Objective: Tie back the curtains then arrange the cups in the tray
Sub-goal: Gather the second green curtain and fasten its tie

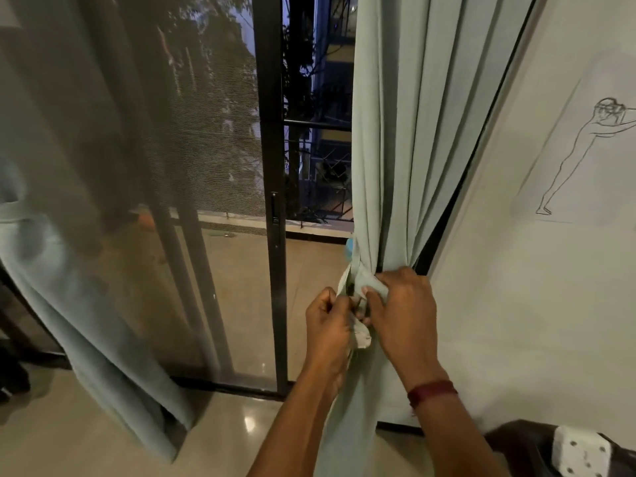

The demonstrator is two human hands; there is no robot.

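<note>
The room is dimly lit by warm indoor light, with blue dusk showing outside past the sliding door frame (272,201). A bright glare spot sits on the glossy floor (249,423). The left curtain (86,304) is soft and blurred. Wide-angle distortion bows straight lines near the edges.

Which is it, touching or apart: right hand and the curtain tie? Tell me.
Touching. The head view shows the right hand pinching the curtain tie wrapped around the curtain.

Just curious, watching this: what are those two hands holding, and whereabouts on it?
Both hands, left and right, pinch the loose ends of the fabric tie-back wrapped around the gathered right curtain, at its knot.
</note>
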